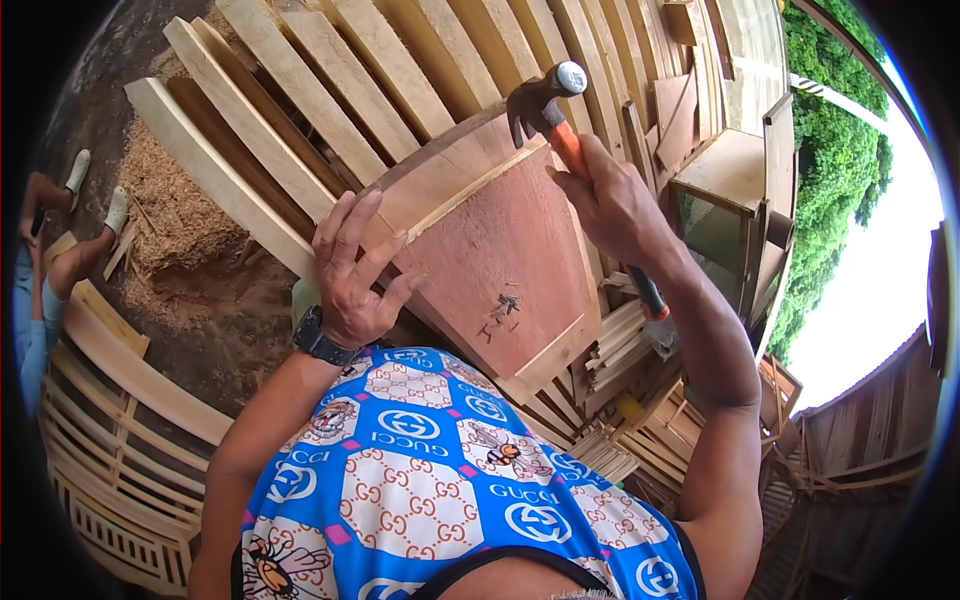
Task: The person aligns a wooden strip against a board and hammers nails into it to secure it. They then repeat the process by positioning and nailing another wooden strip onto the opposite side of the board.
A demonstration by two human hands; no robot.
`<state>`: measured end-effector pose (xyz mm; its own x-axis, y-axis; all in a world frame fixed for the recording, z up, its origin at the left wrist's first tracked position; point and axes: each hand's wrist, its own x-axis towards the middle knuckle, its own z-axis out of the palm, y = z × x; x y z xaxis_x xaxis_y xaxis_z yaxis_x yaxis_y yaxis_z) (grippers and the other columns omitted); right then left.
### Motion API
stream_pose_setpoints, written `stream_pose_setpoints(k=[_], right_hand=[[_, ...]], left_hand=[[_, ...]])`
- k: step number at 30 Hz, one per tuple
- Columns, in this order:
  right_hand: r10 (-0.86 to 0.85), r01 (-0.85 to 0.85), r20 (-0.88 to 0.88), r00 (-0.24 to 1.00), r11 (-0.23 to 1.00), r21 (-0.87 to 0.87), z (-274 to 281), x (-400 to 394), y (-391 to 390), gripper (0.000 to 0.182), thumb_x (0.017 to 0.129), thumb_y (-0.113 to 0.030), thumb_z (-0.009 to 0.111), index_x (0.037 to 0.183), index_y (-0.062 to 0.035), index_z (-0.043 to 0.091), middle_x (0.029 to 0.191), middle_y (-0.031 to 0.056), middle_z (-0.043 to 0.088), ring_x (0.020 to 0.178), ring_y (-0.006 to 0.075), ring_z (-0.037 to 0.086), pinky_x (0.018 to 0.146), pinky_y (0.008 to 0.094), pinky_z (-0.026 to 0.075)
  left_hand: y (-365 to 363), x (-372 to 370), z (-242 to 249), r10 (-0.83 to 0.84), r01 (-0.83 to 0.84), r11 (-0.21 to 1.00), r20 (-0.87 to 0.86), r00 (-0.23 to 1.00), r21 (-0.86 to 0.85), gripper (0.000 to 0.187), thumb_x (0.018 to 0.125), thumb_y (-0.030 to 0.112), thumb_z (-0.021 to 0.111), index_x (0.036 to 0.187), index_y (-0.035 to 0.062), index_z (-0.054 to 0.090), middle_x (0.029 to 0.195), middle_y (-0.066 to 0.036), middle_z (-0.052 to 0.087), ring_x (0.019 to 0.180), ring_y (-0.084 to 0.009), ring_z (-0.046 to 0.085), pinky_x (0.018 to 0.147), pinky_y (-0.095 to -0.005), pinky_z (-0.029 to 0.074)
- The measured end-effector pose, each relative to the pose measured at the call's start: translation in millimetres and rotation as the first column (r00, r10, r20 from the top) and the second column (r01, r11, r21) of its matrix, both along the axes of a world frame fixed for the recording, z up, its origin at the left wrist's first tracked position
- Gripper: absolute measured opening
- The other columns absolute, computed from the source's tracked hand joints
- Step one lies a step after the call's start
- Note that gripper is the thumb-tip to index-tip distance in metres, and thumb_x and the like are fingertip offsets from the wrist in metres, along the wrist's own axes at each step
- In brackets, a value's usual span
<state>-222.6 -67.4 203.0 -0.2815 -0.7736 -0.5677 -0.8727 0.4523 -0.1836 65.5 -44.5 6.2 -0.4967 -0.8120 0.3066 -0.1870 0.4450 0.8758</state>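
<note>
My right hand point(625, 200) is wrapped round the handle of a claw hammer point(566, 145), which has a dark head and an orange and black grip. The hammer is raised over the far end of a reddish-brown wooden panel point(470, 260) with pale wood strips along its edges. On the panel's near left side, my left hand point(355, 270) rests with fingers spread and the thumb apart from them. A dark watch is on that wrist. A small heap of nails point(505, 303) lies loose on the panel.
Long curved wooden boards point(330, 80) stand in a row beyond the panel. Wood shavings point(180, 205) are piled on the ground at left. Another person point(50, 265) sits at the far left, near a slatted wooden frame point(130, 440). Wood strips point(620, 345) are stacked at right.
</note>
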Motion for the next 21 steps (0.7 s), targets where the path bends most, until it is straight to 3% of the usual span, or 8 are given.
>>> stream_pose_setpoints(k=[3,5,12,15,21], right_hand=[[0.025,-0.025,0.024,0.999,1.0,-0.003,0,-1,7,0.027,0.104,-0.02,0.065,0.101,-0.0014,0.046,0.075,0.025,0.057,0.07,0.0448,0.058,0.067,0.0512,0.043],[0.027,-0.027,0.006,1.0,0.999,0.043,4,3,4,0.025,0.105,-0.02,0.061,0.105,0.001,0.047,0.077,0.0306,0.061,0.075,0.0522,0.061,0.071,0.0587,0.044],[0.03,-0.03,0.007,1.0,0.999,0.041,7,3,9,0.025,0.105,-0.02,0.061,0.106,0.0009,0.047,0.076,0.0305,0.061,0.075,0.0517,0.061,0.071,0.058,0.043],[0.054,-0.055,0.002,0.999,0.998,0.008,7,2,11,0.025,0.105,-0.02,0.061,0.106,0.0007,0.047,0.076,0.0299,0.061,0.075,0.0515,0.06,0.07,0.0577,0.043],[0.037,-0.037,-0.006,0.999,0.999,0.033,10,4,14,0.025,0.104,-0.02,0.062,0.106,0.0,0.047,0.076,0.0291,0.061,0.074,0.052,0.06,0.068,0.0575,0.044]], left_hand=[[1,2,3,-0.01,0.01,1.0,-0.003,1.0,-0.001,0.048,0.08,0.026,0.088,0.123,0.0083,0.074,0.16,-0.019,0.048,0.15,-0.0435,0.038,0.122,-0.0532,0.032],[0,3,4,-0.018,0.018,1.0,-0.002,1.0,0.0,0.048,0.081,0.027,0.088,0.123,0.0083,0.074,0.16,-0.02,0.048,0.15,-0.0435,0.038,0.122,-0.0532,0.032],[4,6,7,-0.004,0.004,1.0,0.005,1.0,-0.003,0.048,0.084,0.037,0.085,0.125,0.0133,0.074,0.158,-0.018,0.051,0.148,-0.0413,0.042,0.119,-0.0547,0.032],[5,8,7,-0.029,0.029,1.0,0.011,1.0,-0.001,0.046,0.084,0.029,0.086,0.124,0.0088,0.074,0.16,-0.02,0.048,0.15,-0.0435,0.038,0.121,-0.0543,0.032],[6,11,9,-0.039,0.039,0.999,0.018,0.999,0.002,0.046,0.083,0.029,0.086,0.123,0.0092,0.074,0.161,-0.02,0.047,0.15,-0.0431,0.038,0.121,-0.0546,0.031]])
